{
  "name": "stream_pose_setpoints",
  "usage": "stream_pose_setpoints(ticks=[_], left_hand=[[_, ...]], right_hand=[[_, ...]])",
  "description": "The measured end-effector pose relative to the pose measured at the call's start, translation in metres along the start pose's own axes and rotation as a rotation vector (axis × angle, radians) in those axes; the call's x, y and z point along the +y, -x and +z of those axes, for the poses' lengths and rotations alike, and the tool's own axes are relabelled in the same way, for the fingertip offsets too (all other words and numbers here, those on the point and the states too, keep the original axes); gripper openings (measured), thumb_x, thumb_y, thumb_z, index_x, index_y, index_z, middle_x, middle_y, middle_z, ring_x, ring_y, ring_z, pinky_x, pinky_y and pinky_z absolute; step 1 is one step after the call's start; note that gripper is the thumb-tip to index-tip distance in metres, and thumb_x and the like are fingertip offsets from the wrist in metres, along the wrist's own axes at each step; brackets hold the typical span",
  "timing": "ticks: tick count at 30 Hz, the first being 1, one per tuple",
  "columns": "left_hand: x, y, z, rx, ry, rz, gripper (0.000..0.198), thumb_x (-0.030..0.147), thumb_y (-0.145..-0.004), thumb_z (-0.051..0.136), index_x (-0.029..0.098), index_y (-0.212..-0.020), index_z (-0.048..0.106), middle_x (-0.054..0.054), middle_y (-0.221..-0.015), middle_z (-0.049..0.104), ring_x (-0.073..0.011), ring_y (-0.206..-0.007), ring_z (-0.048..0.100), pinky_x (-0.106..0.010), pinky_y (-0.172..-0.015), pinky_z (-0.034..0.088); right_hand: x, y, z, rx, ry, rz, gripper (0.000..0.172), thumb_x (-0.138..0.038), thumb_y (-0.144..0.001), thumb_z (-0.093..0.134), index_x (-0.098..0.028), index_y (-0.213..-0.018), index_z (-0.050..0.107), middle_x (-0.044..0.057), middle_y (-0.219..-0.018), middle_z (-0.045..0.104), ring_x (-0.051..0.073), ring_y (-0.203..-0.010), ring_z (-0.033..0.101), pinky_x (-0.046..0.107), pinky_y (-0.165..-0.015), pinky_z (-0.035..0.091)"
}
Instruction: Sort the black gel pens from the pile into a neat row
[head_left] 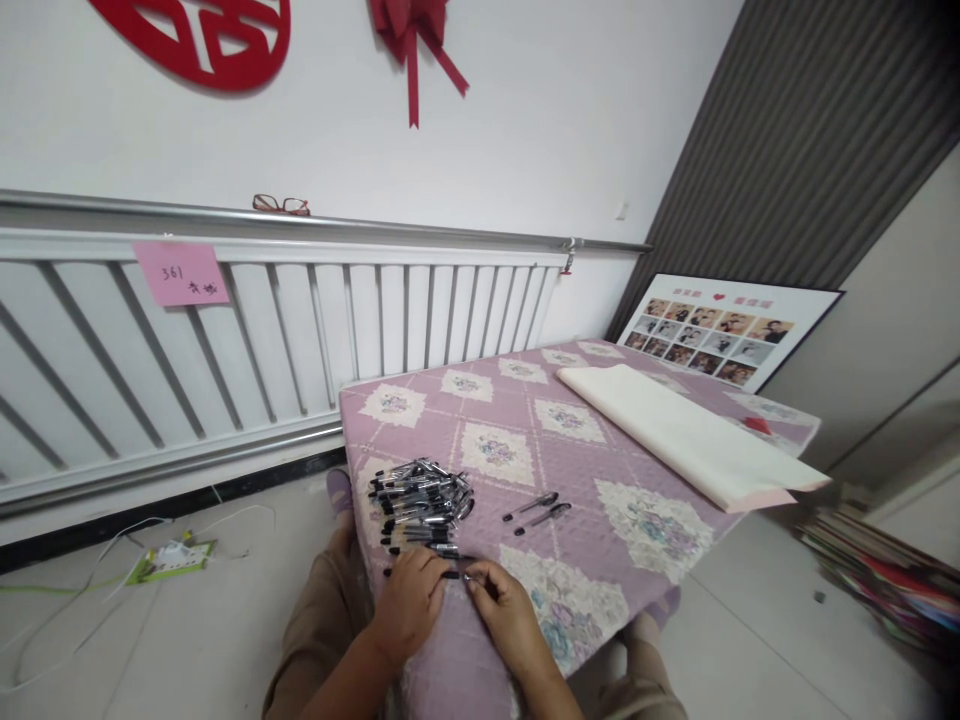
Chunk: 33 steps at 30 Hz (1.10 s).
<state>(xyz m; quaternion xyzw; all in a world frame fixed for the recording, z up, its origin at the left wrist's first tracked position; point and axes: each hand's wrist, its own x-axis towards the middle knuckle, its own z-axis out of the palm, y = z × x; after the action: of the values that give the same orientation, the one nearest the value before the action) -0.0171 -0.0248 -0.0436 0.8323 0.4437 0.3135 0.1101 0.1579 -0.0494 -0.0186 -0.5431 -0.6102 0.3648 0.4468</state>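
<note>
Near the front edge of the cloth-covered table, my left hand (411, 598) is closed around a pen (451, 575), whose dark end sticks out toward the right. Facing it, my right hand (504, 608) has thumb and forefinger pinched on something small and shiny, too small to name, close to that pen end. Just beyond my left hand lies a heap of black-and-clear pens (420, 500), mostly side by side. Two loose pens (544, 517) rest apart from the heap, farther right on the cloth.
A large cream sheet (675, 430) lies folded on the purple floral tablecloth (517, 470), with a red item (756, 425) behind it. A photo board (720, 335) leans at the back right. Beyond the table runs a white radiator (375, 310). A power strip (172, 560) with cables sits on the floor.
</note>
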Motion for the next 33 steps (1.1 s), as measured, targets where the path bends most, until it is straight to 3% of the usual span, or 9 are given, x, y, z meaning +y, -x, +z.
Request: stream_pose_setpoints(ticks=[33], left_hand=[[-0.0017,0.0003,-0.0013,-0.006,0.051,-0.011,0.028,0.011,-0.081,0.048,0.024,-0.104,0.059,-0.004,-0.099,0.058,-0.0206,-0.097,0.051,-0.038,-0.088,0.041]], right_hand=[[0.0017,-0.0016,0.0026,-0.027,0.037,-0.015,0.017,-0.032,-0.081,0.056,-0.021,-0.087,0.067,0.004,-0.086,0.070,0.019,-0.083,0.064,0.029,-0.079,0.048]])
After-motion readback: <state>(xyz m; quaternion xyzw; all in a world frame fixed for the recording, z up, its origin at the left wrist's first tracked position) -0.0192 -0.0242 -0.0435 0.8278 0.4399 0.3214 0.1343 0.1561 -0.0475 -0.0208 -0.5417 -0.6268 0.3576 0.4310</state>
